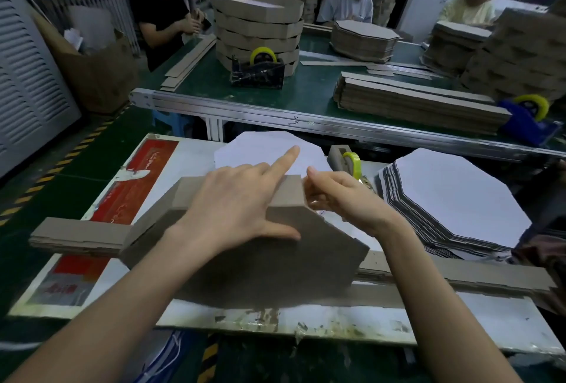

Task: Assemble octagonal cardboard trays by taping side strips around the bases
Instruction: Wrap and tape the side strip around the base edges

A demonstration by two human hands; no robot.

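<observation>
A brown cardboard side strip stands folded around a tilted octagonal base at the middle of my white worktable. My left hand presses flat on the strip's top corner, index finger pointing away and thumb on the base. Just right of that corner, my right hand has its fingers pinched together at the strip's end; any tape in them is too faint to tell. A white octagonal sheet lies behind the strip.
A tape dispenser with a yellow roll sits behind my right hand. A stack of white octagonal bases lies at right, flat strips at left. Finished trays, more dispensers and seated people fill the green conveyor table beyond.
</observation>
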